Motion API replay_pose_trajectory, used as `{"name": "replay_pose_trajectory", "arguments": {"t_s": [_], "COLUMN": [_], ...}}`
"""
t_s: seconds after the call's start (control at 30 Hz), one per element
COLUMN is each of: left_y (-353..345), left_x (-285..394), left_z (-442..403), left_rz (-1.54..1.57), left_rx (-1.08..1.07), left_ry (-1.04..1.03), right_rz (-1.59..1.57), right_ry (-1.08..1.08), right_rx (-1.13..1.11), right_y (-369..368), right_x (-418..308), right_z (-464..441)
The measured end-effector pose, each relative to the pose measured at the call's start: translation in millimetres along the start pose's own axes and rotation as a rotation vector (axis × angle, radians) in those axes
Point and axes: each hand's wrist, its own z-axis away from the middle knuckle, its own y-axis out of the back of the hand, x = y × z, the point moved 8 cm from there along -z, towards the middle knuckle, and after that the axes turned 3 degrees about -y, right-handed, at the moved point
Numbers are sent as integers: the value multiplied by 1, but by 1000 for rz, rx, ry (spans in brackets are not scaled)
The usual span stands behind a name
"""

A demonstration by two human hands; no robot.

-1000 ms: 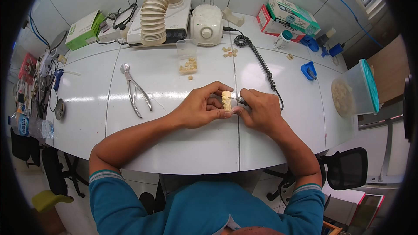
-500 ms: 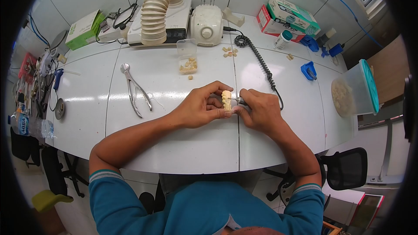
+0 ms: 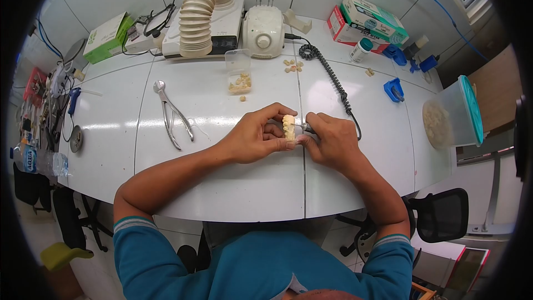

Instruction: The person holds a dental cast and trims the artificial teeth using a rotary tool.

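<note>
Slightly turned dental model, cream-yellow, apparently tooth-ridged, just beside slim handpiece

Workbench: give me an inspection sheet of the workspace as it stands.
Surface: white tabletop, dark seams.
Job's things: yellowish tooth model, slim metal tool at its side.
Clutter: pliers, clear tub with tooth-like pieces, loose pieces nearby.
Hands: left hand holds the model; right hand grips the tool.
Cables: coiled black cord from the white control unit, reaching near the right hand.
Surroundings: black mesh chair; stacked boxes at the back right.
</note>
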Motion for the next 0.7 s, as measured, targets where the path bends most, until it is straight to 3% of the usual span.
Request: {"name": "replay_pose_trajectory", "arguments": {"t_s": [0.7], "left_y": [0], "left_x": [-1], "left_z": [0], "left_rz": [-8], "left_rx": [-3], "left_ry": [14], "right_rz": [5], "right_ry": [8], "right_rx": [8], "right_y": [2], "right_x": [0], "right_z": [-1]}}
